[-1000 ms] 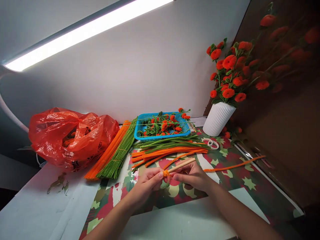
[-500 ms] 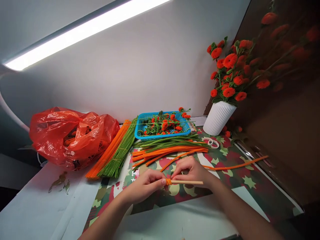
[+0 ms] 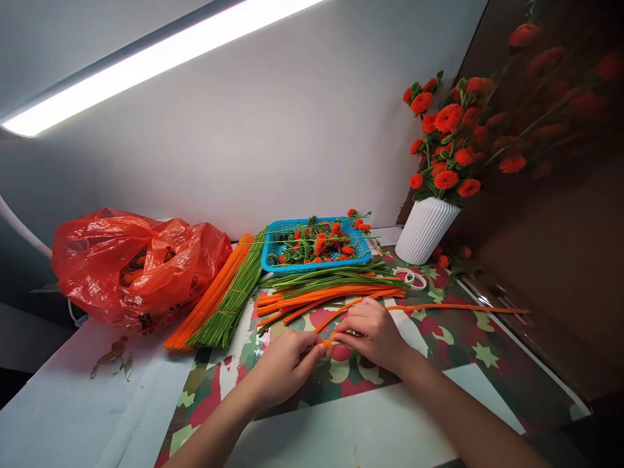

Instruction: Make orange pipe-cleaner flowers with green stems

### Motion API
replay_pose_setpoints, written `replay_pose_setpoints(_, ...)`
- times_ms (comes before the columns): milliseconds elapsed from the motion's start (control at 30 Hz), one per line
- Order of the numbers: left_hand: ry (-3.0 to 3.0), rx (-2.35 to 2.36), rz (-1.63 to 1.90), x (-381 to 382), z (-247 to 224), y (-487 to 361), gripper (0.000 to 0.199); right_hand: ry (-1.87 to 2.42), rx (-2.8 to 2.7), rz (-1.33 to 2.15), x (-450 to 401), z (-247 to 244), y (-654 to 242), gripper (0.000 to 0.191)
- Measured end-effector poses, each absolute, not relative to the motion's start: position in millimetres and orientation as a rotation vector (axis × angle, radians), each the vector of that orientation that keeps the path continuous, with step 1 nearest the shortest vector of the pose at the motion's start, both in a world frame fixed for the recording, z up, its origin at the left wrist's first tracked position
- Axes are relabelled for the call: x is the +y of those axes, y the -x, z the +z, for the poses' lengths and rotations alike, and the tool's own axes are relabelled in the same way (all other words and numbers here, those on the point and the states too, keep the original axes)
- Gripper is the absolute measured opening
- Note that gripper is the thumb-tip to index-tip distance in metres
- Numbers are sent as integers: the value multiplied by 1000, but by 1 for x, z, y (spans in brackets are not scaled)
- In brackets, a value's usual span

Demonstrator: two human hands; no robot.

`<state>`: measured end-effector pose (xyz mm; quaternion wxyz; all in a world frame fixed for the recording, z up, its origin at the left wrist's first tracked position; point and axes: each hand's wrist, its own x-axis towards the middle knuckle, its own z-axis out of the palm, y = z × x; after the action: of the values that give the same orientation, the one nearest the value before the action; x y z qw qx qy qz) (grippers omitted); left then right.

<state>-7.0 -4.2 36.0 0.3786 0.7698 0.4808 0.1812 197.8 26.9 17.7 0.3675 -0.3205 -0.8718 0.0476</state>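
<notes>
My left hand (image 3: pixel 292 361) is closed, thumb and forefinger pinching a small coil of orange pipe cleaner (image 3: pixel 328 344) wound on a thin wooden stick. Most of the stick is now hidden by my right hand (image 3: pixel 374 331). Close beside the coil, that hand has its fingers pinched on the orange strand. The strand's long loose tail (image 3: pixel 463 307) stretches out to the right over the camouflage-patterned mat (image 3: pixel 424 364). Just beyond my hands lie loose orange pipe cleaners (image 3: pixel 297 302) and green ones (image 3: pixel 326 278).
A blue basket (image 3: pixel 316 266) holds small orange flowers with green stems. Left of it are bundled orange (image 3: pixel 214 292) and green pipe cleaners (image 3: pixel 231 292), and a red plastic bag (image 3: pixel 97 273). White tape rings (image 3: pixel 418 281) lie near a white vase (image 3: pixel 426 231) of orange flowers.
My right hand has turned over the stick and covers it. The strand's loose tail has swung away from me and lies straighter. My left hand stays at the coil.
</notes>
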Motion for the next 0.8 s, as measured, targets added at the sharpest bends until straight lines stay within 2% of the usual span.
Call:
replay_pose_setpoints(167,-1918,1323,566,-3,29,4,36,901,-2124,90,18,15,-187,23)
replay_pose_setpoints(367,-1658,1285,785,1,20,1,41,936,-2035,210,10,16,-180,17)
replay_pose_setpoints(800,-1661,1281,927,-4,20,0,37,1036,-1554,1192,11,15,-179,17)
